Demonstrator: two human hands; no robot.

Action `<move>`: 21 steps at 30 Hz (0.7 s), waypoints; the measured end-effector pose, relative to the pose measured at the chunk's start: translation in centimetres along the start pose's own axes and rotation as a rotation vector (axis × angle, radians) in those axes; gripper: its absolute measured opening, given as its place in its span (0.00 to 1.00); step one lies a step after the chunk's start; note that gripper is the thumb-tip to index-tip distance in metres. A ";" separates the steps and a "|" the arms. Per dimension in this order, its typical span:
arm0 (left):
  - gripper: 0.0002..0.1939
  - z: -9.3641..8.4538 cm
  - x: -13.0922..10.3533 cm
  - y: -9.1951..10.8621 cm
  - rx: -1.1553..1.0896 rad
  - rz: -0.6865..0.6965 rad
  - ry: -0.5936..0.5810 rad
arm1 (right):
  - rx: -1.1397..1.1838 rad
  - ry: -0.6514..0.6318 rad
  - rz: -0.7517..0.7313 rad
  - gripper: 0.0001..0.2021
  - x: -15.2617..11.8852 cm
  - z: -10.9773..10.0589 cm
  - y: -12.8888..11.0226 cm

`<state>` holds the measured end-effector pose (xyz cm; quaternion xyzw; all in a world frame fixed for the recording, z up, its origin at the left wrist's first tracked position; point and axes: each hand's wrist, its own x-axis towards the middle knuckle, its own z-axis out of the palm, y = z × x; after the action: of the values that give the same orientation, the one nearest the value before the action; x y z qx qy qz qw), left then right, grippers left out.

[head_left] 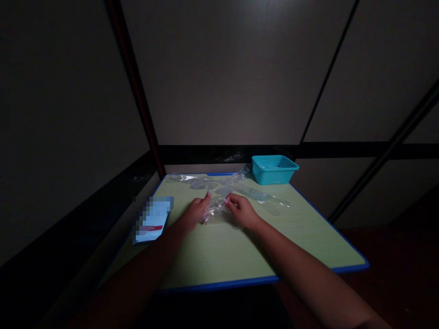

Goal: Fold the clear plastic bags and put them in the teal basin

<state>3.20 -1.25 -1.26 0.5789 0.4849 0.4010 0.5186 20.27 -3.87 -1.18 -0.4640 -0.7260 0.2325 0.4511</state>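
A crinkled clear plastic bag point(216, 209) lies between my two hands, just above or on the table. My left hand point(198, 211) grips its left side, thumb pointing up. On the right, my right hand point(241, 210) pinches the bag's edge between thumb and fingertips. Something small and dark shows at the bag's lower left, too small to name. Behind my hands, more clear plastic bags point(254, 193) lie flat and overlapping across the back of the table.
The pale green table point(219, 262) has a blue edge. A turquoise plastic basket point(274, 175) stands at its back right corner. On the left lies a light blue packet or box point(156, 219), partly blurred out. Dark-framed wall panels point(226, 82) rise behind the table.
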 end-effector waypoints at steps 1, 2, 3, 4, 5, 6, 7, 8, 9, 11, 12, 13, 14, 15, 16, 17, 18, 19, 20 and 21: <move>0.32 -0.1 0.0 0.0 0.010 0.007 -0.041 | 0.041 0.051 0.030 0.13 0.1 -0.1 0.1; 0.31 -0.2 -0.1 0.1 0.021 0.010 -0.075 | 0.079 0.099 0.060 0.14 0.1 -0.2 0.3; 0.30 -0.3 -0.2 0.2 0.037 0.013 -0.107 | 0.108 0.144 0.091 0.14 0.2 -0.3 0.4; 0.29 -0.4 -0.3 0.3 0.057 0.018 -0.138 | 0.127 0.185 0.118 0.14 0.2 -0.3 0.5; 0.28 -0.4 -0.4 0.4 0.075 0.026 -0.166 | 0.136 0.219 0.138 0.14 0.3 -0.4 0.5; 0.26 -0.4 -0.4 0.5 0.085 0.038 -0.190 | 0.140 0.247 0.156 0.14 0.3 -0.4 0.5; 0.24 -0.4 -0.4 0.5 0.084 0.054 -0.209 | 0.147 0.268 0.173 0.14 0.3 -0.5 0.5; 0.23 -0.3 -0.4 0.4 0.067 0.075 -0.213 | 0.163 0.283 0.191 0.15 0.4 -0.5 0.5; 0.22 -0.3 -0.2 0.4 0.032 0.097 -0.197 | 0.188 0.298 0.206 0.15 0.4 -0.6 0.5; 0.21 -0.2 0.1 0.1 -0.058 0.132 -0.130 | 0.240 0.337 0.221 0.16 0.5 -0.8 0.6; 0.20 -0.3 0.3 0.0 -0.091 0.146 -0.094 | 0.259 0.360 0.217 0.16 0.6 -0.9 0.6; 0.20 -0.3 0.5 0.0 -0.118 0.162 -0.052 | 0.271 0.383 0.209 0.16 0.6 -1.1 0.7; 0.20 -0.4 0.7 -0.1 -0.139 0.177 -0.008 | 0.273 0.404 0.202 0.15 0.7 -1.2 0.8; 0.19 -0.5 0.9 -0.1 -0.155 0.193 0.035 | 0.268 0.419 0.198 0.15 0.7 -1.2 1.0; 0.18 -0.7 1.1 -0.1 -0.171 0.209 0.073 | 0.260 0.432 0.195 0.15 0.7 -1.3 1.1; 0.18 -0.8 1.2 -0.1 -0.187 0.226 0.114 | 0.250 0.440 0.189 0.15 0.8 -1.4 1.2; 0.17 -0.9 1.2 -0.1 -0.195 0.246 0.157 | 0.246 0.447 0.182 0.16 0.8 -1.4 1.2; 0.15 -1.1 1.3 -0.1 -0.189 0.273 0.206 | 0.250 0.454 0.175 0.16 0.9 -1.4 1.3; 0.14 -1.2 1.2 0.0 -0.162 0.314 0.267 | 0.263 0.461 0.174 0.16 0.9 -1.4 1.3; 0.13 -1.2 1.1 0.0 -0.109 0.371 0.335 | 0.281 0.466 0.177 0.17 1.0 -1.3 1.3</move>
<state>2.27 0.06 -1.09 0.5547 0.4271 0.6053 0.3789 21.91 -2.50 -1.11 -0.4996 -0.5200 0.2567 0.6436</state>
